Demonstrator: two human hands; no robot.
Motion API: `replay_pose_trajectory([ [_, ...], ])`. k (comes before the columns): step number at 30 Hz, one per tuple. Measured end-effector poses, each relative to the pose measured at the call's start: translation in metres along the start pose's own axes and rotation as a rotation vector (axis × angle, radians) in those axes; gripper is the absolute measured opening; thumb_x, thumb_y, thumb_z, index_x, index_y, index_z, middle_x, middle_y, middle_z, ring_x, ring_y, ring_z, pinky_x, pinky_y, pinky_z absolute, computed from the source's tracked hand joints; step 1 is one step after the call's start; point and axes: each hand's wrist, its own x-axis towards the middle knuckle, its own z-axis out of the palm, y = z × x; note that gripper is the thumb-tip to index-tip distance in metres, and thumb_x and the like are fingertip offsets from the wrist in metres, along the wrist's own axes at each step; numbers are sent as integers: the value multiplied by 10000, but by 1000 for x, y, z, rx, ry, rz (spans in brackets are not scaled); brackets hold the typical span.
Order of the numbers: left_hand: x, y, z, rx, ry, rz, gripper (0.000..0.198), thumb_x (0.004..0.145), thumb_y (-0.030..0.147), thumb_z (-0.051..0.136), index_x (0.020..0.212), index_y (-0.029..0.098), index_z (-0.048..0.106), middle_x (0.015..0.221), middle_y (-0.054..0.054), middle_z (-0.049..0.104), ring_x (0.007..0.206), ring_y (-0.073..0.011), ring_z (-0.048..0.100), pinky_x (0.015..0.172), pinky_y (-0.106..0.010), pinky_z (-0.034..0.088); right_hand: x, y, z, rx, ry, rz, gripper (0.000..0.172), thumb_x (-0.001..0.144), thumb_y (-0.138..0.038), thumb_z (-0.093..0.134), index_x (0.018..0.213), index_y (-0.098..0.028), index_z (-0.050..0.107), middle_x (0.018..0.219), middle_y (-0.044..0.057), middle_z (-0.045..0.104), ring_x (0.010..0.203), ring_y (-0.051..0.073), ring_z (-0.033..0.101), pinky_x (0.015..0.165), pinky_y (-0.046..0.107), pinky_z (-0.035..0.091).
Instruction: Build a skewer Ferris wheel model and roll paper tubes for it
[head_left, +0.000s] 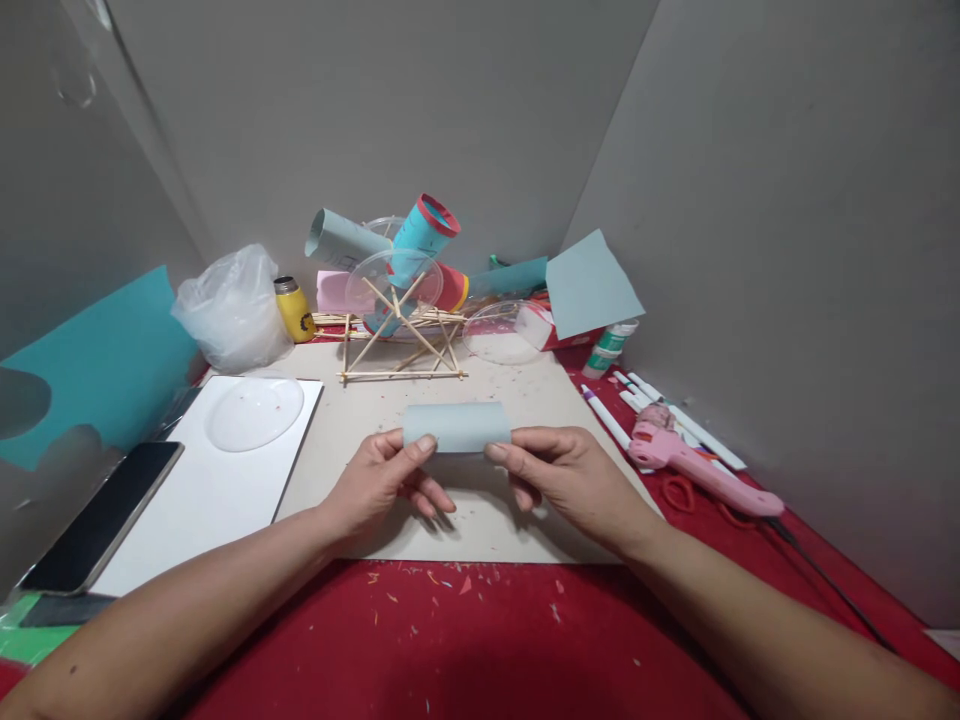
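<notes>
A pale blue-grey paper tube point(457, 425) lies level between my two hands, above a beige board point(465, 535). My left hand point(390, 475) pinches its left end, thumb in front and the lower fingers loosely curled. At the right end, my right hand point(555, 470) grips the tube between thumb and forefinger. Beyond them stands a wooden-stick frame point(405, 376) carrying clear plastic discs point(360, 285). Around these discs sit several paper tubes, among them a blue one with a red rim point(420, 240) and a grey one point(345, 240).
On the left are a phone point(105, 515), a white board point(225, 500) with a clear lid point(255, 412), a plastic bag point(232, 310) and a yellow bottle point(295, 310). To the right lie a pink glue gun point(697, 470), red scissors point(679, 493) and several markers. Paper scraps dot the red cloth point(480, 640).
</notes>
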Motion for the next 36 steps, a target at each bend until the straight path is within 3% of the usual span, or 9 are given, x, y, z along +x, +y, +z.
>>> replay_pose_trajectory([
  [5, 0, -1, -1, -3, -56, -58, 441, 855, 471, 664, 1058, 80, 642, 604, -86, 707, 527, -155, 680, 489, -190, 512, -1, 0, -1, 12, -44, -2, 417, 790, -541, 652, 616, -164, 622, 400, -49, 485, 394, 66, 357, 422, 209, 280],
  [13, -1, 3, -1, 49, 4, -28, 359, 851, 440, 685, 870, 81, 665, 653, -110, 734, 517, -111, 642, 558, -189, 506, -1, -6, -1, 124, -49, -42, 477, 736, -585, 689, 545, -173, 545, 415, -69, 431, 381, 62, 394, 407, 209, 257],
  [20, 0, 15, -1, -1, 31, -36, 344, 826, 434, 717, 854, 100, 642, 576, -68, 704, 470, -103, 615, 501, -162, 462, -2, -14, -11, 207, 130, -163, 534, 853, -633, 517, 732, -152, 712, 411, -29, 537, 394, 88, 464, 486, 241, 375],
  [30, 8, 9, -17, -111, 34, -104, 332, 789, 430, 754, 871, 146, 603, 457, 29, 602, 388, -75, 543, 426, -120, 400, 4, -11, -15, 305, 245, -245, 443, 854, -543, 560, 683, -157, 695, 399, -35, 529, 372, 71, 439, 441, 219, 343],
  [33, 7, 10, -13, -40, 65, -65, 334, 796, 452, 737, 868, 148, 620, 499, 12, 634, 411, -83, 553, 445, -140, 413, 7, -11, -17, 319, 301, -238, 423, 845, -530, 575, 692, -154, 694, 412, -35, 529, 389, 76, 440, 446, 222, 344],
  [36, 1, 8, -7, 238, 129, 84, 337, 871, 468, 641, 824, 135, 661, 636, -59, 714, 532, -123, 622, 562, -207, 487, 8, -11, -18, 326, 342, -226, 428, 833, -539, 580, 684, -153, 689, 442, -25, 547, 413, 83, 451, 452, 226, 350],
])
